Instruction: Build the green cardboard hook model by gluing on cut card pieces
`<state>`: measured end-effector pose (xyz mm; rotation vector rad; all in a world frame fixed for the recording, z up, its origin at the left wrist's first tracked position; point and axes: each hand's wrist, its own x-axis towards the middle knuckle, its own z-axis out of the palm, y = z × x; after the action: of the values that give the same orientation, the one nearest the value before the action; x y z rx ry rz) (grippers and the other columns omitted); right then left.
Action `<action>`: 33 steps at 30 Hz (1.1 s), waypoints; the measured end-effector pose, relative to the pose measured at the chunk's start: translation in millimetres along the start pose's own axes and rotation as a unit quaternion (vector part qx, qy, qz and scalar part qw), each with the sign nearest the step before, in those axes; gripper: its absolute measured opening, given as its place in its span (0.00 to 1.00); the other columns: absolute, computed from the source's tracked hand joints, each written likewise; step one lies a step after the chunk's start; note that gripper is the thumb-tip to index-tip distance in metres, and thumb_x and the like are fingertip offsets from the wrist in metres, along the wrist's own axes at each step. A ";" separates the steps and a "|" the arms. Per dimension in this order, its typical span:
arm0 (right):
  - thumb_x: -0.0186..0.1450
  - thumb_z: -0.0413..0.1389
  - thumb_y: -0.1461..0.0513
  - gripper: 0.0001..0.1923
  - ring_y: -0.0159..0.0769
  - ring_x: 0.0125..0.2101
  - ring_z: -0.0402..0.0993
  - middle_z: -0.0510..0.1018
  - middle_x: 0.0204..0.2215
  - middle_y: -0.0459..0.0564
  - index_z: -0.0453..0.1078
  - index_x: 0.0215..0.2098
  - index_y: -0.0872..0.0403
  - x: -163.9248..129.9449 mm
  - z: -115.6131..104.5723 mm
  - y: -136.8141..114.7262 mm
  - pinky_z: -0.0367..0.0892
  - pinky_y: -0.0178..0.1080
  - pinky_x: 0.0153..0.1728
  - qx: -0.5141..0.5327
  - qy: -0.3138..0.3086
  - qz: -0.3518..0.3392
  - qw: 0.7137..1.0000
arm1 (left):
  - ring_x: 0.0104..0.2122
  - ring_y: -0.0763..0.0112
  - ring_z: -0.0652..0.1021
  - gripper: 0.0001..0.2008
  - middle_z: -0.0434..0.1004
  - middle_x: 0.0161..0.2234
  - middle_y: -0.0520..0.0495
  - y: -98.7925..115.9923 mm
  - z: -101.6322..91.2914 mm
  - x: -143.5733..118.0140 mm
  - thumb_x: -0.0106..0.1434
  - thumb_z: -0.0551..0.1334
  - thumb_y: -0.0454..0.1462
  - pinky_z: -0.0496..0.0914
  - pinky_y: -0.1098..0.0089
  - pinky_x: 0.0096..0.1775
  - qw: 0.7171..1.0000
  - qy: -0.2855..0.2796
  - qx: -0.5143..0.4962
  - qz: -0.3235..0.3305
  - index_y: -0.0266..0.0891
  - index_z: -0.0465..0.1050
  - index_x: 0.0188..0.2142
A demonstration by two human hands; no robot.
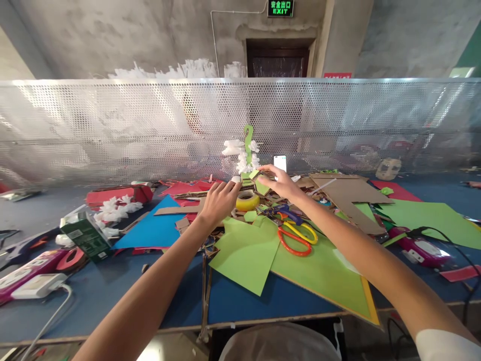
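Head view, frame centre: right hand (pixel 280 183) pinching small green-faced cardboard piece (pixel 258 175); left hand (pixel 219 200) open-fingered beside it, steadying, above yellow tape roll (pixel 247 200).

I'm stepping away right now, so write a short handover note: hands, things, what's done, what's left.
Left hand: fingers spread, touching a small white piece.
Right hand: pinching a small green paper piece.
Both are beside the green and white paper model, above the tape roll. The scissors lie on the green sheets.
Done: model stands upright, with white tufts attached.
Left: the held piece is not yet attached.
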<state>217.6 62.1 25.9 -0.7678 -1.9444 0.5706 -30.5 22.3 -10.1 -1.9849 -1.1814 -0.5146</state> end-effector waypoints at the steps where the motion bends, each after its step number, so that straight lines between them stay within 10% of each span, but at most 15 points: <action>1: 0.65 0.64 0.53 0.21 0.49 0.59 0.73 0.77 0.58 0.55 0.73 0.54 0.48 -0.7 -0.8 -0.1 0.66 0.54 0.63 -0.002 -0.013 -0.004 1.000 | 0.41 0.58 0.80 0.15 0.82 0.43 0.41 -0.3 0.0 -0.1 0.74 0.52 0.31 0.69 0.60 0.44 1.000 -0.001 -0.001 -0.002 0.41 0.75 0.52; 6: 0.59 0.70 0.54 0.37 0.54 0.62 0.70 0.75 0.62 0.55 0.67 0.64 0.47 -2.4 -8.2 3.0 0.67 0.56 0.64 -0.012 -0.078 -0.019 0.997 | 0.41 0.57 0.80 0.14 0.82 0.42 0.41 -1.5 -0.5 -0.3 0.74 0.52 0.32 0.70 0.59 0.44 1.000 -0.006 -0.007 -0.002 0.38 0.75 0.51; 16: 0.73 0.56 0.54 0.21 0.53 0.66 0.67 0.73 0.66 0.51 0.72 0.63 0.43 0.8 -18.3 4.1 0.60 0.64 0.68 0.002 -0.090 -0.014 0.996 | 0.40 0.59 0.80 0.13 0.82 0.42 0.41 -1.3 0.4 0.3 0.74 0.54 0.32 0.69 0.60 0.43 1.000 -0.005 -0.013 -0.004 0.41 0.76 0.51; 23: 0.67 0.61 0.59 0.27 0.52 0.64 0.68 0.72 0.66 0.50 0.70 0.65 0.45 -0.6 -20.8 5.8 0.62 0.61 0.67 0.017 -0.117 -0.026 0.993 | 0.41 0.58 0.80 0.14 0.82 0.43 0.41 -3.1 4.0 -1.6 0.74 0.54 0.32 0.68 0.60 0.44 1.000 -0.011 0.004 0.001 0.40 0.75 0.52; 33: 0.68 0.61 0.50 0.17 0.48 0.58 0.74 0.78 0.54 0.54 0.73 0.51 0.48 0.2 0.7 10.7 0.66 0.55 0.62 -0.018 0.007 -0.021 1.000 | 0.40 0.58 0.79 0.14 0.82 0.41 0.41 1.4 -0.6 0.7 0.74 0.54 0.32 0.68 0.60 0.44 1.000 -0.004 0.000 0.007 0.40 0.76 0.51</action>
<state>219.8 69.6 18.5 -0.7489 -1.9578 0.5057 -29.0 21.8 -9.8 -1.9972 -1.1712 -0.4994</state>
